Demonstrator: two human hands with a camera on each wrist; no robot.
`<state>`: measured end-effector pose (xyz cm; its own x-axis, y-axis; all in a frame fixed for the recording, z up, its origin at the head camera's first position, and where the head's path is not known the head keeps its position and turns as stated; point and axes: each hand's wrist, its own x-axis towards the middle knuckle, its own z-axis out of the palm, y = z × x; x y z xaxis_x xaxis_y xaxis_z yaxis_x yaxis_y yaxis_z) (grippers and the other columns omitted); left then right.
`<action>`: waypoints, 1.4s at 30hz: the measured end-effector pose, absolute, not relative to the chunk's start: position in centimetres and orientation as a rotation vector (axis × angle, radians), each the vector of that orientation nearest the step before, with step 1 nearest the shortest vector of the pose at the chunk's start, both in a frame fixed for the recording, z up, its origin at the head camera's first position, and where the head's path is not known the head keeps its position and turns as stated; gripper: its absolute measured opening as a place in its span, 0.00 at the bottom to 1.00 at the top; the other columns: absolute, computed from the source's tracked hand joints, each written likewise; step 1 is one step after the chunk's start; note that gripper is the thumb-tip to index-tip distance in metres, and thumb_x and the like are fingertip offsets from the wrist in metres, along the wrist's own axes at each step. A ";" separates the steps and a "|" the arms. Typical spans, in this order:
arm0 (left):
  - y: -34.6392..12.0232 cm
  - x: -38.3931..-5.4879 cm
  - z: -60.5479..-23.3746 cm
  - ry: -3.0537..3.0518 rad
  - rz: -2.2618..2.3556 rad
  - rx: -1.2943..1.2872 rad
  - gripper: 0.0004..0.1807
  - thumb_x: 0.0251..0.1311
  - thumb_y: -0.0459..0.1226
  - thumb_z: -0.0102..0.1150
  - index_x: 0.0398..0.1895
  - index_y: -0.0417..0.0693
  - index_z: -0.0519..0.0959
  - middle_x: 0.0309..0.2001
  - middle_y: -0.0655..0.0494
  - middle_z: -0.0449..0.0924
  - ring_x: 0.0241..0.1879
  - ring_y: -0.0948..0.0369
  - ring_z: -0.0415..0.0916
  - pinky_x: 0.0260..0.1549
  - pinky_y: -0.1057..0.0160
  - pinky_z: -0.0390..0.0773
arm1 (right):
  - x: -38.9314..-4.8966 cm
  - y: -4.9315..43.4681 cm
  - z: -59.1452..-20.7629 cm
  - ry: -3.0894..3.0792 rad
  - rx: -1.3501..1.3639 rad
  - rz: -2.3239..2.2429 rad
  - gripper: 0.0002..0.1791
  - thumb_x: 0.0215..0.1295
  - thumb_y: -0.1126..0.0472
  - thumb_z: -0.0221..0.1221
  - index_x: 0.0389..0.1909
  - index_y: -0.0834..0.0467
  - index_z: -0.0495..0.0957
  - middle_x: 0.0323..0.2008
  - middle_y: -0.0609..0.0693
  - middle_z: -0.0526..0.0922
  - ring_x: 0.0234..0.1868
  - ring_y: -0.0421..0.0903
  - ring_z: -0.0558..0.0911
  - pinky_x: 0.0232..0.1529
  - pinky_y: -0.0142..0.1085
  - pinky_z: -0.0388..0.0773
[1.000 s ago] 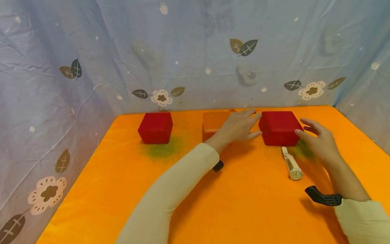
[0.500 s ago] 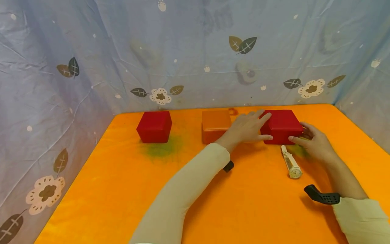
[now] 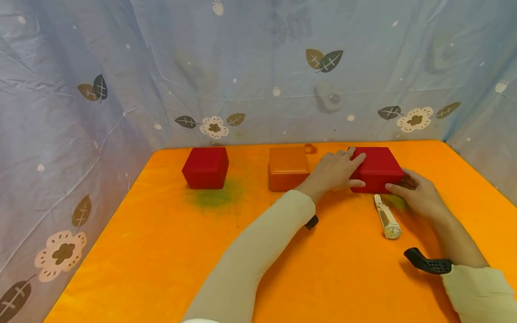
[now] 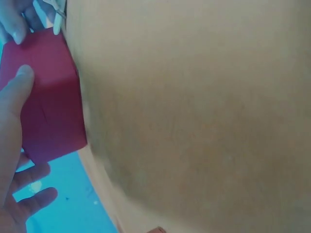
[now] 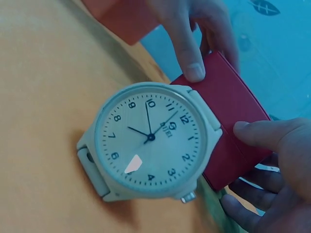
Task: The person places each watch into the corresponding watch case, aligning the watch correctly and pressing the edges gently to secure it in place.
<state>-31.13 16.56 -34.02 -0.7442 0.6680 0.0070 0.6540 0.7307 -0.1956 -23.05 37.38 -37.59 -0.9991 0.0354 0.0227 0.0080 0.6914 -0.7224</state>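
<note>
The left hand (image 3: 333, 171) and right hand (image 3: 422, 197) grip the red box (image 3: 378, 167) between them, each thumb on its front, seemingly so both ends are steadied evenly. On the table (image 3: 343, 273), the watch (image 3: 387, 219) lies just inside the right hand, within easy reach, while the orange box (image 3: 288, 167) stands beyond the left hand's outer side.

A red box (image 3: 375, 169) blocks passage between the fingers of the left hand (image 3: 333, 172) and right hand (image 3: 424, 195). A white wristwatch (image 3: 391, 231) obstructs just nearside of the right thumb; an orange box (image 3: 288, 167), behind the left knuckles. Open room: above both hands; nearside of the left thumb.
</note>
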 end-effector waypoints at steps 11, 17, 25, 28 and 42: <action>17.5 -31.3 -33.7 -2.770 0.388 -1.100 0.45 0.57 0.69 0.44 0.75 0.63 0.53 0.75 0.58 0.57 0.68 0.63 0.65 0.64 0.64 0.69 | -22.8 37.3 -37.5 -2.866 -0.024 1.157 0.38 0.71 0.43 0.51 0.71 0.65 0.58 0.64 0.72 0.68 0.62 0.68 0.67 0.59 0.64 0.64; 17.5 -31.4 -33.4 -2.783 0.339 -1.093 0.45 0.56 0.69 0.45 0.75 0.64 0.54 0.73 0.58 0.60 0.65 0.62 0.68 0.60 0.66 0.72 | -22.9 37.2 -37.4 -2.859 -0.013 1.137 0.37 0.71 0.45 0.51 0.70 0.68 0.59 0.62 0.73 0.69 0.62 0.70 0.68 0.59 0.65 0.63; 17.5 -31.5 -33.4 -2.757 0.340 -1.089 0.44 0.56 0.69 0.45 0.74 0.63 0.57 0.69 0.59 0.66 0.58 0.63 0.72 0.52 0.68 0.76 | -23.1 37.1 -37.5 -2.858 -0.024 1.133 0.37 0.72 0.47 0.52 0.71 0.68 0.57 0.62 0.74 0.68 0.62 0.72 0.67 0.59 0.64 0.64; 17.6 -31.6 -33.4 -2.738 0.329 -1.097 0.43 0.56 0.69 0.46 0.73 0.62 0.60 0.64 0.59 0.71 0.53 0.63 0.74 0.48 0.68 0.78 | -23.1 37.2 -37.5 -2.869 -0.033 1.159 0.38 0.72 0.47 0.51 0.72 0.67 0.55 0.63 0.73 0.66 0.64 0.73 0.65 0.60 0.64 0.63; 17.7 -31.8 -33.1 -2.743 0.290 -1.100 0.41 0.54 0.70 0.47 0.68 0.61 0.65 0.53 0.61 0.76 0.46 0.64 0.75 0.40 0.69 0.78 | -23.2 37.9 -37.9 -2.913 -0.090 1.256 0.40 0.71 0.43 0.51 0.72 0.66 0.54 0.66 0.71 0.62 0.68 0.73 0.58 0.63 0.65 0.57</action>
